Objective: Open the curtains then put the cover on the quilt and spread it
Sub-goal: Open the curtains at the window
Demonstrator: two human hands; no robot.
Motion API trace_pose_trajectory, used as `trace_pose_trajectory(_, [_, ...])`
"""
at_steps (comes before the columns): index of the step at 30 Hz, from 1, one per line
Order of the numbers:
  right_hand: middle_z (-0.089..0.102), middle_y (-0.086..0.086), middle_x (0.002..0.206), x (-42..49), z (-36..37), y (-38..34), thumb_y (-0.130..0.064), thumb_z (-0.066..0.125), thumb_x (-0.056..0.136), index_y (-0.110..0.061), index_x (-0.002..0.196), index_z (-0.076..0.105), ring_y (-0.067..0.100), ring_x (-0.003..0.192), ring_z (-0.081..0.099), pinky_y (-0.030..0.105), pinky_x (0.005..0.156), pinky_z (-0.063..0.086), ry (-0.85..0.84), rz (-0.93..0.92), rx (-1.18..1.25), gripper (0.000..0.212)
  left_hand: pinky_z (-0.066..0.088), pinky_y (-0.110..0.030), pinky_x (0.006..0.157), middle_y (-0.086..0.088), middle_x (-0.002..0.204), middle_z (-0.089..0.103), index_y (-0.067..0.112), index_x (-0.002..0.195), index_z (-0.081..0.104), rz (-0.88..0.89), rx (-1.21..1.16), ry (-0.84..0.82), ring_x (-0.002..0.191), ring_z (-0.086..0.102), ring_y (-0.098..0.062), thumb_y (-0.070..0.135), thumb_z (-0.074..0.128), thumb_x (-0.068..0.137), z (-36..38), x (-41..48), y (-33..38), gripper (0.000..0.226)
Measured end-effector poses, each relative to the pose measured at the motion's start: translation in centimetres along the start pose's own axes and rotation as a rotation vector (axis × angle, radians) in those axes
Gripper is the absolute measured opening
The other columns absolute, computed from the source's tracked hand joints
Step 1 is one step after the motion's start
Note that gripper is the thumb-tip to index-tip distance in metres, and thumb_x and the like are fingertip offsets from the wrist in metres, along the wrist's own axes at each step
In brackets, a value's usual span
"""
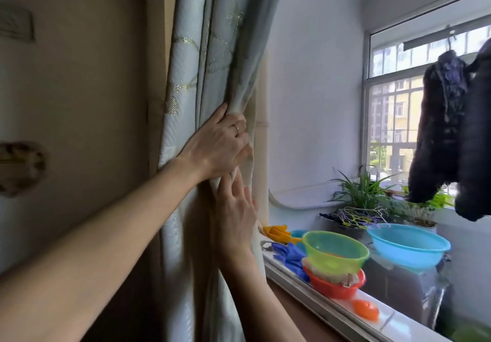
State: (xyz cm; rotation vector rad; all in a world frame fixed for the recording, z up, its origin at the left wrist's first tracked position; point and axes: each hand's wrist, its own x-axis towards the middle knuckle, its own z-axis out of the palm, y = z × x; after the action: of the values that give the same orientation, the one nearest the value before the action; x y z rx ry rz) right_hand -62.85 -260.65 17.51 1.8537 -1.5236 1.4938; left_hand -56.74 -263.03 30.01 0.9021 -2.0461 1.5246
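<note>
No readable text, label, brand or number anywhere in view.

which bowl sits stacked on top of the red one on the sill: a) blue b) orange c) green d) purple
c: the translucent green bowl rests on the red bowl, while the blue basin sits apart, further right.

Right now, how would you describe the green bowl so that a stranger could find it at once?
Start at the window sill to the right of the gathered curtain. Beside the blue gloves stands a short stack of bowls. The green bowl is its top one, translucent, above the red bowl, while the larger blue basin sits apart, further right.
</note>
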Motion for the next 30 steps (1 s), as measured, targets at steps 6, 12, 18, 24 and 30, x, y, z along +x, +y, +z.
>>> trace_pose_trajectory(6, [0.031, 0.007, 0.155, -0.3, 2.0, -2.6, -0.002, 0.053, 0.075, -0.017, 0.149, 0.027, 0.030, 0.131, 0.043, 0.043, 0.093, 0.045, 0.075, -0.005, -0.020, 0.079, 0.017, -0.050, 0.115, -0.008, 0.104, 0.066, 0.012, 0.093, 0.068, 0.142, 0.016, 0.052, 0.120, 0.051, -0.023, 0.039, 0.039, 0.093, -0.3, -2.0, -3.8, 0.039])
trace_pose_trajectory(12, [0.018, 0.000, 0.160, -1.7, 3.3, -6.0, 0.006, 0.046, 0.069, -0.021, 0.152, 0.008, 0.026, 0.147, 0.015, 0.048, 0.112, 0.029, 0.129, 0.061, 0.083, 0.096, 0.006, -0.062, 0.114, -0.002, 0.121, 0.064, 0.021, 0.100, 0.066, 0.350, 0.164, 0.102, 0.134, 0.042, -0.021, 0.041, 0.035, 0.097, -1.9, -5.4, -7.5, 0.036])
trace_pose_trajectory(18, [0.022, -0.007, 0.158, -2.2, 4.3, -9.2, 0.006, 0.048, 0.070, -0.026, 0.151, 0.020, 0.026, 0.149, 0.003, 0.059, 0.114, 0.017, 0.146, 0.101, 0.064, 0.092, 0.002, -0.063, 0.113, -0.001, 0.128, 0.061, 0.026, 0.109, 0.064, 0.466, 0.234, 0.104, 0.136, 0.039, -0.019, 0.046, 0.027, 0.097, -3.7, -7.4, -12.0, 0.044])
trace_pose_trajectory(24, [0.035, -0.004, 0.153, -2.6, 4.0, -9.7, 0.001, 0.059, 0.069, -0.022, 0.140, 0.044, 0.034, 0.148, 0.001, 0.070, 0.108, 0.016, 0.199, 0.167, -0.023, 0.076, 0.011, -0.067, 0.110, -0.002, 0.136, 0.055, 0.022, 0.122, 0.061, 0.479, 0.129, 0.232, 0.138, 0.036, -0.020, 0.044, 0.034, 0.097, -3.2, -8.1, -12.8, 0.043])
trace_pose_trajectory(30, [0.005, 0.002, 0.161, -3.7, 2.4, -5.3, -0.016, 0.066, 0.070, -0.036, 0.147, 0.028, 0.036, 0.147, 0.003, 0.069, 0.107, 0.019, 0.342, 0.253, 0.075, 0.089, 0.012, -0.066, 0.111, -0.004, 0.147, 0.044, 0.020, 0.116, 0.064, 0.437, -0.039, 0.321, 0.142, 0.028, -0.024, 0.046, 0.038, 0.096, -1.0, -5.2, -6.7, 0.043])
